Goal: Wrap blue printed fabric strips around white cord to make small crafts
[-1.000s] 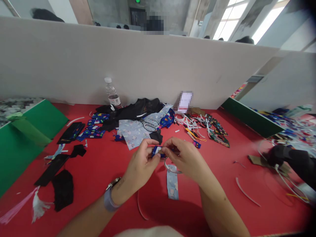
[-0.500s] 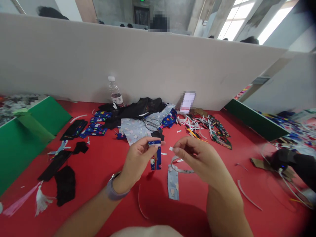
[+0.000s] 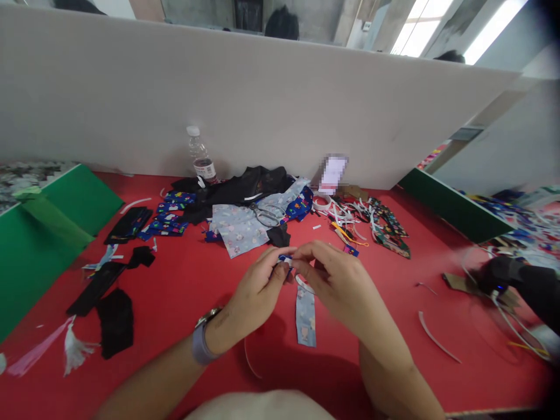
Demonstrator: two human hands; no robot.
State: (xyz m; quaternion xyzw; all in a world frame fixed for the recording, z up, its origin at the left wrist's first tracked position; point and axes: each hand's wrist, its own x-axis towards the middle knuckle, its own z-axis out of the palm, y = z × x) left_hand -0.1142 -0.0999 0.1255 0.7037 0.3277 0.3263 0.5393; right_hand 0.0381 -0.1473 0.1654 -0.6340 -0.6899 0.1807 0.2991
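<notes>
My left hand (image 3: 258, 289) and my right hand (image 3: 336, 277) meet over the red table (image 3: 184, 303), fingertips pinched together on a small blue patterned fabric piece (image 3: 285, 258). Most of that piece is hidden by my fingers. A light blue fabric strip (image 3: 305, 315) lies flat just below my hands, with a thin white strip curling at its top. A watch is on my left wrist.
Scissors (image 3: 266, 216) rest on a pile of light blue and black cloth at the back. A water bottle (image 3: 199, 156) stands by the grey partition. Black fabric pieces (image 3: 114, 318) lie left, ribbon scraps (image 3: 371, 224) right. A person's dark sleeve (image 3: 520, 283) is at far right.
My hands were apart half a second ago, the left holding the blue piece upright. Now the right hand has come back to the left and both pinch the piece.
</notes>
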